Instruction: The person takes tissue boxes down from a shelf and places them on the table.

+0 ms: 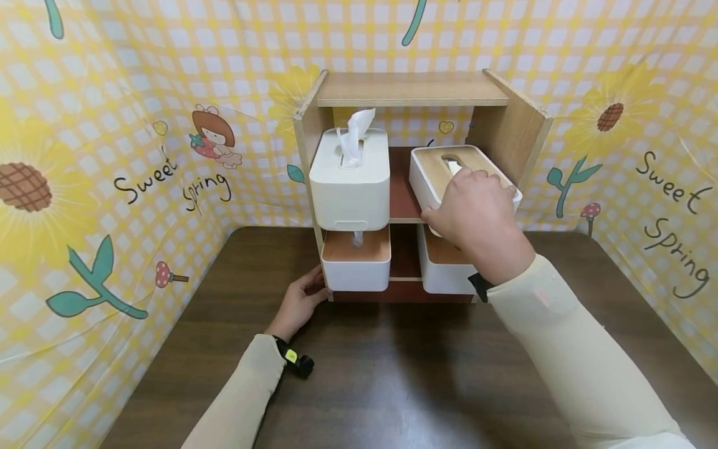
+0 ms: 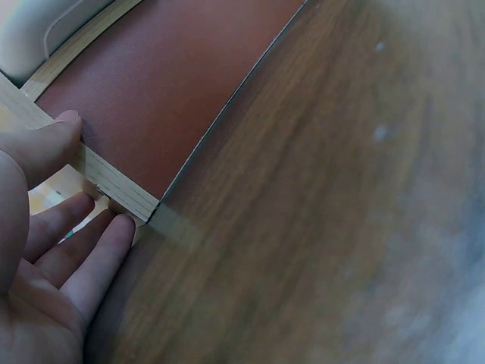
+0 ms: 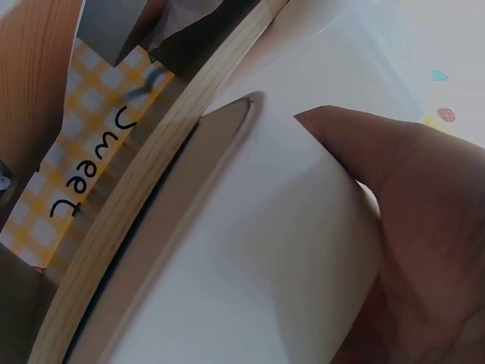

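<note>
My right hand [image 1: 477, 209] reaches over a white tissue box [image 1: 429, 165] with a wood-look lid, on the upper right of a small wooden shelf unit [image 1: 412, 90]. It grips the box across its near end; in the right wrist view the thumb lies along the white wall [image 3: 250, 220], while the other fingertips are mostly hidden. Low at the unit's left front corner, my left hand [image 1: 299, 305] holds the side panel [image 2: 114, 178]. There the thumb lies on the panel's inner side and the fingers on its outer side.
A taller cream tissue box [image 1: 350, 202] with a tissue sticking out stands on the upper left. Below are two more white boxes with wood-look lids, one at left [image 1: 356, 275], one at right [image 1: 445, 276]. The dark wooden table [image 1: 359, 374] meets patterned cloth walls [image 1: 252, 156].
</note>
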`<state>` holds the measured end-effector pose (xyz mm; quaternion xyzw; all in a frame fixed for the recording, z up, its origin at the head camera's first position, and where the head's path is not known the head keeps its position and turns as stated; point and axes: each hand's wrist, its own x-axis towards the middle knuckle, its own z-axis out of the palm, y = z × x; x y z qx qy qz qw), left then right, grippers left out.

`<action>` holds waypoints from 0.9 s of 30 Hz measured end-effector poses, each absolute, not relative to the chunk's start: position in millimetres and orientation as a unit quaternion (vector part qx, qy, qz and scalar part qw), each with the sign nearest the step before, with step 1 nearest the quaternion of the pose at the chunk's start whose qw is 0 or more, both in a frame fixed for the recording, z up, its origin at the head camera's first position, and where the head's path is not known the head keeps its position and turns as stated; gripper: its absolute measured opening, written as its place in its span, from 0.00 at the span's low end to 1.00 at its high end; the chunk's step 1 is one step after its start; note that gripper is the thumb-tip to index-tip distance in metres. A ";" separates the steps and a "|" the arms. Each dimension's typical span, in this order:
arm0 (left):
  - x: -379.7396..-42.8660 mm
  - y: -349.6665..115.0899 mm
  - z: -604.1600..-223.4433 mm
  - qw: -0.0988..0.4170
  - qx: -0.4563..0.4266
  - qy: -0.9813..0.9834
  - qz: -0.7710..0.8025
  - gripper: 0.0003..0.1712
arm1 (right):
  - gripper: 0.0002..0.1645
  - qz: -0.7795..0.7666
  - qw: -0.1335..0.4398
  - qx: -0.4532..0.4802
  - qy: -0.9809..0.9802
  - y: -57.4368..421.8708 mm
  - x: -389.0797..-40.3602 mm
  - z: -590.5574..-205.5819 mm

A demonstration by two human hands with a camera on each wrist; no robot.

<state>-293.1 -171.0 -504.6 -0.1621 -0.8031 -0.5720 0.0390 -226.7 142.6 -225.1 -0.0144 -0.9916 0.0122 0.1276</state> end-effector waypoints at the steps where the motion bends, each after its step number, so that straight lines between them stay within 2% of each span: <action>1: -293.4 -171.0 -504.4 0.039 -0.161 -0.804 -0.571 0.33 | 0.43 0.013 0.129 -0.011 -0.991 143.2 -225.6 -224.8; 6: -288.6 -169.4 -494.9 0.035 -0.161 -0.804 -0.572 0.33 | 0.38 0.009 0.134 -0.001 -0.991 143.8 -220.7 -222.0; 10: -276.3 -165.9 -477.0 0.027 -0.165 -0.802 -0.574 0.33 | 0.36 0.003 0.103 -0.007 -0.995 139.1 -220.2 -217.7; 19: -272.3 -164.8 -471.1 0.019 -0.167 -0.802 -0.573 0.33 | 0.45 -0.033 0.054 -0.015 -0.998 130.5 -231.4 -212.6; 27: -271.8 -164.5 -471.7 0.016 -0.163 -0.803 -0.572 0.33 | 0.33 -0.025 0.077 -0.026 -0.996 129.5 -232.2 -216.2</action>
